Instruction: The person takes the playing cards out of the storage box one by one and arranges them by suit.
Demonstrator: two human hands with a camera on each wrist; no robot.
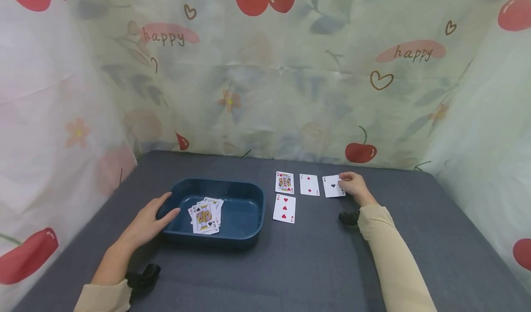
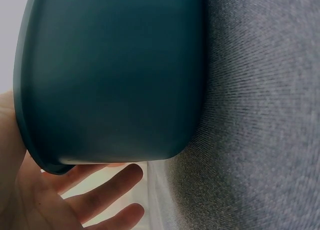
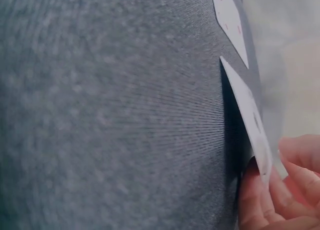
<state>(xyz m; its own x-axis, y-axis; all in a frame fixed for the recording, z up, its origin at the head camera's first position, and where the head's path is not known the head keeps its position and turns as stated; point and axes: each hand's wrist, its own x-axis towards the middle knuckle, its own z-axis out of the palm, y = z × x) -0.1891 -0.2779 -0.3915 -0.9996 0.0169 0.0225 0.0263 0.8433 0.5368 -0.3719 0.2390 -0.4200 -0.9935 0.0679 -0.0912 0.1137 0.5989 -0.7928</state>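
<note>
My right hand [image 1: 354, 186] pinches the right end of a clubs playing card [image 1: 331, 187]. In the right wrist view that card [image 3: 248, 115] is tilted, its held end raised off the cloth. Left of it lie a two of diamonds [image 1: 309, 190] and a red king [image 1: 284, 187], with a three of hearts [image 1: 284, 214] below the king. My left hand [image 1: 151, 217] rests at the left end of a dark blue tub [image 1: 264, 206], thumb across its rim. In the left wrist view several fingers [image 2: 112, 190] extend loosely past the tub's wall. A loose pile of cards [image 1: 204, 217] lies inside, a black king on top.
A dark grey cloth [image 1: 307, 266] covers the table. Behind and at both sides hangs a pale curtain [image 1: 265, 118] printed with cherries and flowers. A black strap [image 1: 143, 276] sits at the left wrist, another black strap [image 1: 349, 218] at the right.
</note>
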